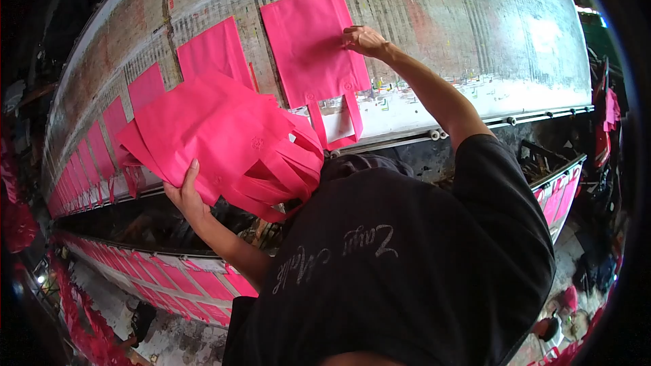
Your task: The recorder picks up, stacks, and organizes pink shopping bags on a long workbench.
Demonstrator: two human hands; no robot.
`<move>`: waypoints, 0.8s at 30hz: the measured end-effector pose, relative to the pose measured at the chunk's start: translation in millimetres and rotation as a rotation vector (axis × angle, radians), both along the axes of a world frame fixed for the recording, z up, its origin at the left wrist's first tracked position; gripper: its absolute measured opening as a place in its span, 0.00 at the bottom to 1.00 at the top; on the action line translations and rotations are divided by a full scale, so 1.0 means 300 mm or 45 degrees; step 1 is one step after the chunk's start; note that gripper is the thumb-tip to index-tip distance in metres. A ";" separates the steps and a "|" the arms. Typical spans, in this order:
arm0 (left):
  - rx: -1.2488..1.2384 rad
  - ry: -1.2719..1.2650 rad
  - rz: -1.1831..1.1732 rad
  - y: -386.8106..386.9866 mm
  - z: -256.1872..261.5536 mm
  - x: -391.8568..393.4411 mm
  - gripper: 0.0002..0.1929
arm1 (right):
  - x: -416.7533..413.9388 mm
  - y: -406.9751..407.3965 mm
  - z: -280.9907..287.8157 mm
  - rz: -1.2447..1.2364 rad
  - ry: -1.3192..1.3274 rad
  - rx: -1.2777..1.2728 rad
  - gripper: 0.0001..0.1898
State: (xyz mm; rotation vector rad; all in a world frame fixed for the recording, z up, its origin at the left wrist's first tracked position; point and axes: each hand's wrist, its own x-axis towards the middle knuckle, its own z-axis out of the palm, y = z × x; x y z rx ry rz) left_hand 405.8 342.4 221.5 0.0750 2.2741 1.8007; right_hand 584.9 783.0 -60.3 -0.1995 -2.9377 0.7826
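Observation:
A thick stack of pink fabric tote bags lies over my left forearm and hand; my left hand grips its lower edge, thumb on top. One pink tote bag lies flat on the long printing table, its handles hanging toward me over the near edge. My right hand is at that bag's right side, fingers curled; whether they pinch the fabric is hidden. Left of it another pink bag lies flat, partly covered by the stack. Several more pink bags lie in a row toward the far left.
A metal rail with rollers runs along the table's near edge. Behind me stands a second long table bearing rows of pink bags. Pink material is heaped at lower left. A person is partly visible at lower right.

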 end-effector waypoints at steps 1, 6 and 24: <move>-0.004 0.003 -0.009 -0.009 0.000 -0.003 0.27 | 0.000 -0.004 0.008 0.025 0.036 -0.032 0.07; 0.039 -0.020 -0.065 -0.036 -0.017 -0.032 0.28 | -0.020 0.005 -0.020 -0.018 -0.130 -0.003 0.08; 0.056 -0.006 -0.156 -0.072 0.019 -0.086 0.29 | -0.050 -0.023 -0.018 -0.171 -0.192 -0.008 0.08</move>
